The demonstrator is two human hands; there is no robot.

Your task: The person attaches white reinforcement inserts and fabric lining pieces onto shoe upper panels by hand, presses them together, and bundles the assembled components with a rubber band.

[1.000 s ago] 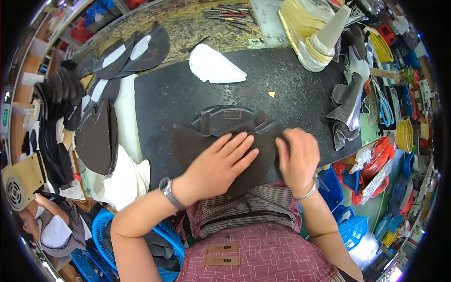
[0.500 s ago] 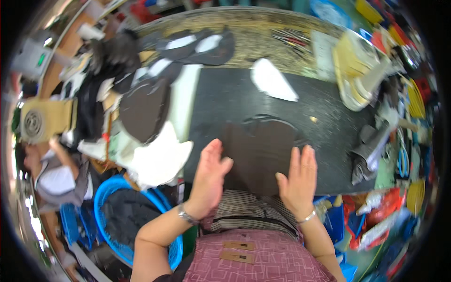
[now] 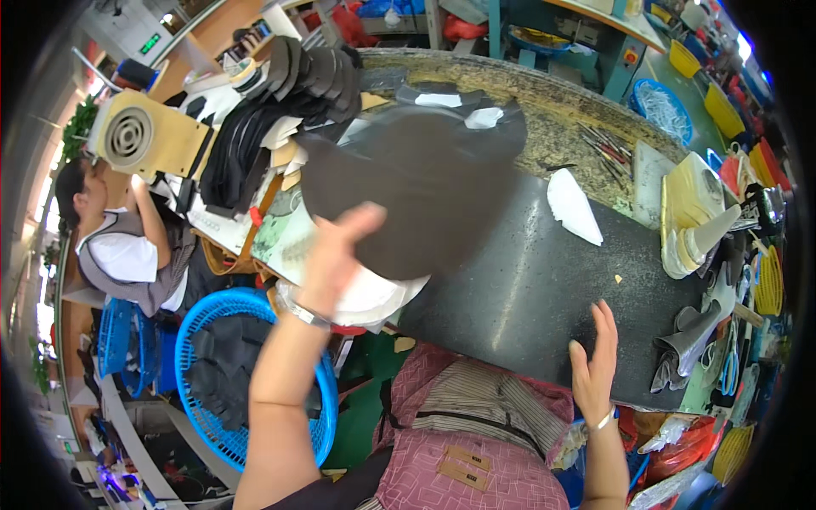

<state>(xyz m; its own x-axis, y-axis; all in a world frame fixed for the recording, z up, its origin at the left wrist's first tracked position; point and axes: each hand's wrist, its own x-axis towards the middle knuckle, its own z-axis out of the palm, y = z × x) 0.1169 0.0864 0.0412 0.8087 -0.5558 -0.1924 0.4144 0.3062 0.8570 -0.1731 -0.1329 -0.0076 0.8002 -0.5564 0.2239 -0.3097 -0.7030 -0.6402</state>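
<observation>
A large dark brown flat piece [image 3: 425, 187] with rounded lobes, blurred by motion, is lifted over the left side of the work surface. My left hand [image 3: 336, 259] grips it by its near left edge, the thumb on top and the fingers hidden beneath. My right hand [image 3: 597, 361] is above the near right part of the black mat [image 3: 527, 280], empty, with thumb and fingers apart. Beyond it, a white half-oval piece [image 3: 572, 206] lies on the mat. White sheets [image 3: 378, 299] show partly below the dark piece.
A blue basket [image 3: 181, 374] holding dark pieces stands at left. Stacked dark pieces [image 3: 314, 81] lie back left. Thin tools [image 3: 605, 151] lie back right, near a cream-coloured device [image 3: 690, 217]. Blue-handled scissors [image 3: 729, 374] are far right. Another person [image 3: 127, 246] sits at left.
The dark brown piece has left the mat in front of me and moved up and left with my left hand. My right hand has come away from it. The view has shifted leftward.
</observation>
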